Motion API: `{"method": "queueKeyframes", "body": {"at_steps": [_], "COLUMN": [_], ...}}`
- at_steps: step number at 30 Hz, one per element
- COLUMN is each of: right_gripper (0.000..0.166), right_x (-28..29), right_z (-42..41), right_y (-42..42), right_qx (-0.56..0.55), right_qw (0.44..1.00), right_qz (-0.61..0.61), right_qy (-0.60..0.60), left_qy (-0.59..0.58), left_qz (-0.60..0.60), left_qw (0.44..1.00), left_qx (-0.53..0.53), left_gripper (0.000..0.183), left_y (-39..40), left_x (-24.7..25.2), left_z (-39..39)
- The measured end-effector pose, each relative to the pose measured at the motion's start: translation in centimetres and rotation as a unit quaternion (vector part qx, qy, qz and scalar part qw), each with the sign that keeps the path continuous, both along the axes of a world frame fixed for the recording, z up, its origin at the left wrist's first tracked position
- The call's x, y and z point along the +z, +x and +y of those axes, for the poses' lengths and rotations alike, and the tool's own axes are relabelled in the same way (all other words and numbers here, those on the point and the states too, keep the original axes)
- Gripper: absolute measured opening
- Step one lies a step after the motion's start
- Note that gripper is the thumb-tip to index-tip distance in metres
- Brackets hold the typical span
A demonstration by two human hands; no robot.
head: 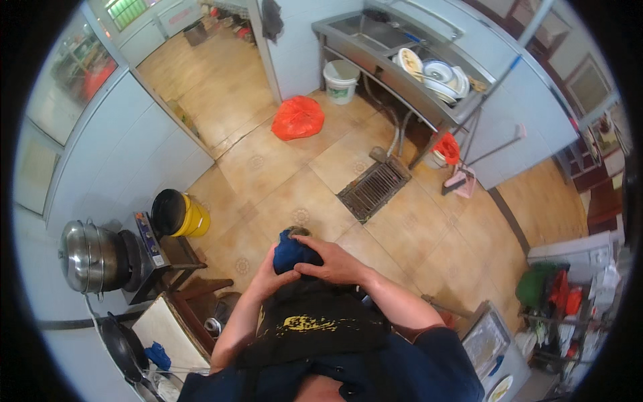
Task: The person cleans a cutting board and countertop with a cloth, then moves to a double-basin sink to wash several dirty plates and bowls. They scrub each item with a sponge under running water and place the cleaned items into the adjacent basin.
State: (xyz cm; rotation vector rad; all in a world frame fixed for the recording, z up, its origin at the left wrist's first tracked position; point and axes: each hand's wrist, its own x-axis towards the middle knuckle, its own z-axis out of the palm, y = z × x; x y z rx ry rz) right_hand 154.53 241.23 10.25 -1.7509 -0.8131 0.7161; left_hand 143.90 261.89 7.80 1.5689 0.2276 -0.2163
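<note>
In front of my waist I hold a bunched dark blue cloth point(289, 257) between both hands. My left hand point(270, 275) grips its left side, with the thumb across the lower edge. From the right, my right hand point(337, 261) holds it too, fingers over the top and thumb almost meeting the left one. A small brownish patch shows just beyond the cloth; what it is I cannot tell. Below my hands hangs the black apron point(311, 321) I wear, with a worn yellow print.
Ahead stand a steel sink point(382, 70) with stacked dishes point(439, 75), a red plastic bag point(298, 118) and a floor drain grate point(374, 188). Left are a yellow bucket point(193, 216), a steel steamer pot point(90, 256) and a wok point(120, 344). A loaded rack point(557, 316) stands right.
</note>
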Motion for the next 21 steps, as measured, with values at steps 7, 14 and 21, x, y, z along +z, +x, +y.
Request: {"method": "queueKeyframes", "body": {"at_steps": [7, 14, 21], "right_gripper": [0.068, 0.068, 0.084], "right_x": [-3.5, -2.9, 0.0], "right_z": [0.1, -1.4, -3.0], "right_y": [14.0, 29.3, 40.6], "right_qx": [-0.041, -0.208, -0.386], "right_qw": [0.998, 0.966, 0.849], "right_qz": [0.048, 0.148, 0.283], "right_qy": [0.002, 0.036, 0.225], "left_qy": [-0.12, -0.153, 0.073], "left_qz": [0.114, 0.113, -0.04], "left_qw": [0.985, 0.972, 0.952], "left_qx": [-0.046, -0.138, -0.296], "left_gripper": [0.071, 0.066, 0.069], "left_y": [17.2, 38.6, 57.7], "left_x": [-2.2, -3.3, 1.7], "left_z": [2.7, 2.5, 0.3]}}
